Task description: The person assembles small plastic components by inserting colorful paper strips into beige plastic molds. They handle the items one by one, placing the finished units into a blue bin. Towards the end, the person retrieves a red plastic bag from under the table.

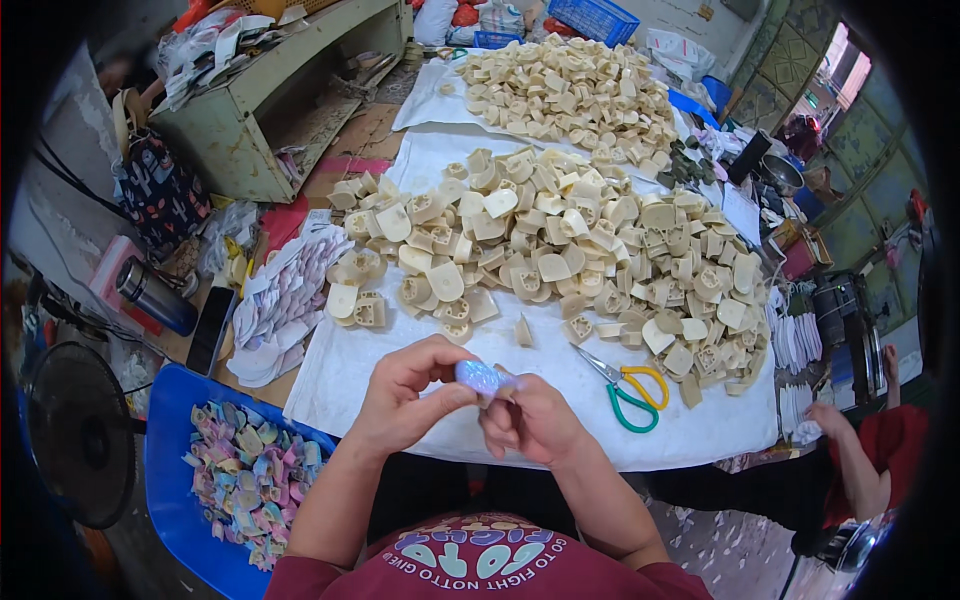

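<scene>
Over the near edge of the cloth-covered table, my left hand pinches a small shoe heel with a shiny blue-lilac covering between thumb and fingers. My right hand closes on the other end of it, its fingertips partly hidden by the palm. Just beyond my hands, one beige plastic heel stands apart on the white cloth. A large heap of bare beige heels spreads behind it. To the right of my right hand lie scissors with green and yellow handles, blades slightly apart.
A blue bin of pastel-covered heels stands at lower left, near a fan. Stacked pale cut pieces, a phone and a flask sit left. More heels lie farther back. Another person's arm shows right.
</scene>
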A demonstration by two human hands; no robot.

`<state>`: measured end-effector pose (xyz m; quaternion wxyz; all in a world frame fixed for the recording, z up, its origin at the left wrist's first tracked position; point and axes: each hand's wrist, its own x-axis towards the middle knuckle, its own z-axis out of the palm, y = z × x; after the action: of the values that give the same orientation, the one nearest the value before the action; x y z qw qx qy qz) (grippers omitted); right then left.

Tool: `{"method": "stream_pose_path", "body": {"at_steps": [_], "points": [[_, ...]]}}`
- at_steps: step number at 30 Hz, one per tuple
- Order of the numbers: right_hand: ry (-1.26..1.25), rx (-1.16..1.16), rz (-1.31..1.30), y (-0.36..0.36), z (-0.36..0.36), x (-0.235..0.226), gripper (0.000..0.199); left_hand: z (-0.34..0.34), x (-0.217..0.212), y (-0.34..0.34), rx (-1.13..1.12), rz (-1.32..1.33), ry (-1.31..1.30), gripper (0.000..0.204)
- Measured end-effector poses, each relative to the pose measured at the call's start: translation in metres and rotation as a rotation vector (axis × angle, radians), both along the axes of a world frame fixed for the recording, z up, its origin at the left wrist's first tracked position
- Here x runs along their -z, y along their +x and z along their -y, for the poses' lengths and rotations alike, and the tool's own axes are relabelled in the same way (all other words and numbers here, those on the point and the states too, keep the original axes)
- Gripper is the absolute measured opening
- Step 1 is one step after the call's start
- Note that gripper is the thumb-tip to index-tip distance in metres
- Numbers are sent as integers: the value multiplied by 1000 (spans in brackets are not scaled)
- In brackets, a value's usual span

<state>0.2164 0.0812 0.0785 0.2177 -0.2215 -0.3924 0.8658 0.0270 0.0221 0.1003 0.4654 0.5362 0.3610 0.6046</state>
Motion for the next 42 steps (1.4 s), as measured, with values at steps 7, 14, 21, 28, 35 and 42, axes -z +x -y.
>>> {"method": "stream_pose_path", "body": {"at_steps": [7, 14, 21, 28, 35, 42], "points": [[778, 504, 148, -13, 15, -10, 25, 12, 17, 11, -26, 165, -159, 22], [518, 415, 138, -20, 14, -19, 17, 14, 29, 14, -68, 316, -178, 21], [806, 406, 393, -21, 14, -19, 14, 17, 37, 18, -115, 345, -189, 19], [467, 237, 265, -12, 0, -23, 13, 18, 38, 18, -135, 319, -197, 17], [436, 181, 263, -14, -4, -17, 12, 15, 42, 21, -201, 483, -347, 23], [486, 158, 331, -4, 5, 1, 11, 14, 41, 22, -183, 509, -359, 24]]}}
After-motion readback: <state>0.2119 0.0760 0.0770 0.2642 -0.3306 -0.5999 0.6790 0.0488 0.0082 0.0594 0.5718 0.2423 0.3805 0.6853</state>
